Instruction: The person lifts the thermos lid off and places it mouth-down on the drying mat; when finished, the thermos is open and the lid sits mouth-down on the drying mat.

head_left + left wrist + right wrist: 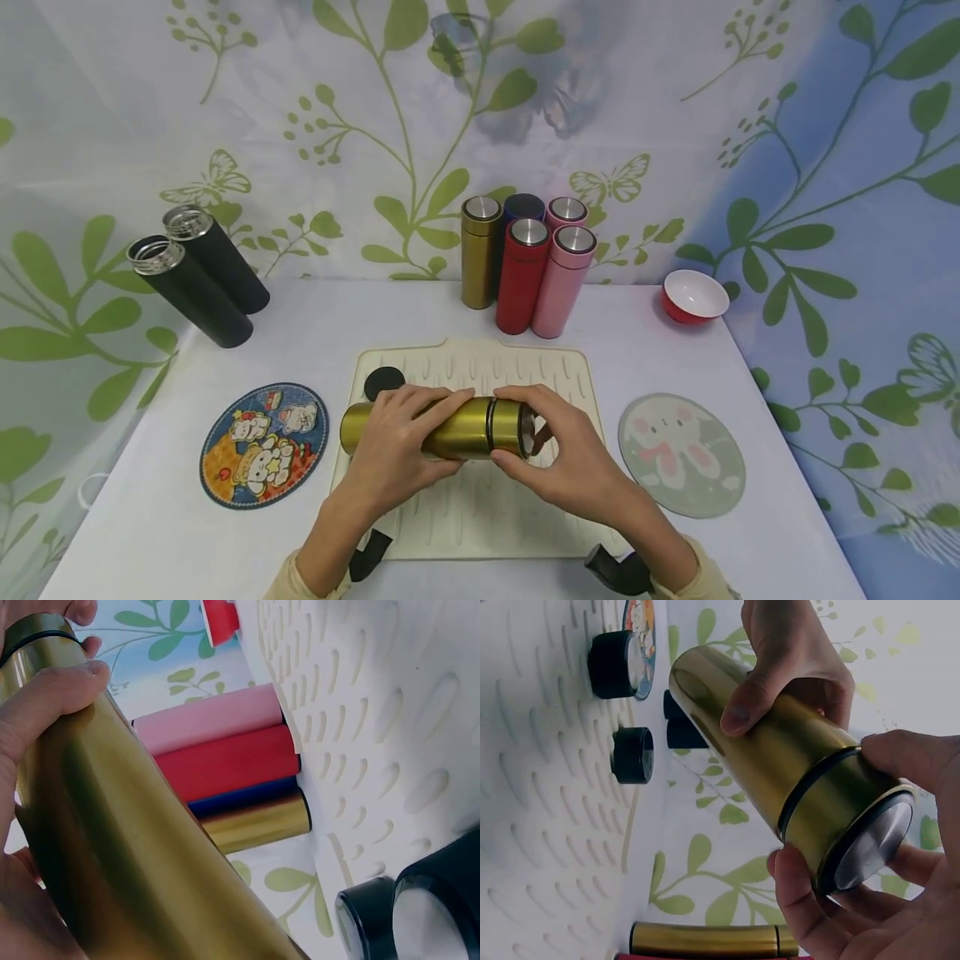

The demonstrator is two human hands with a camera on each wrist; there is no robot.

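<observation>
A gold thermos (468, 430) lies sideways in the air over the beige mat. My left hand (401, 446) grips its body, thumb on the near side and fingers over the top. At the other end my right hand (570, 450) holds the gold lid (847, 825), fingers and thumb around its edge. The lid sits on the bottle, with a dark ring at the seam and a silver disc on its end. Beyond the thermos one black cap (385, 382) shows on the mat. Two black caps, a far one (634, 755) and a near one (615, 666), appear in the right wrist view.
Two lidless black bottles (198, 292) stand at the back left. Gold, dark blue, red (522, 279) and pink thermoses cluster behind the ridged mat (487, 533). A red-and-white bowl (693, 298) is back right. Round placemats lie left (264, 446) and right (681, 454).
</observation>
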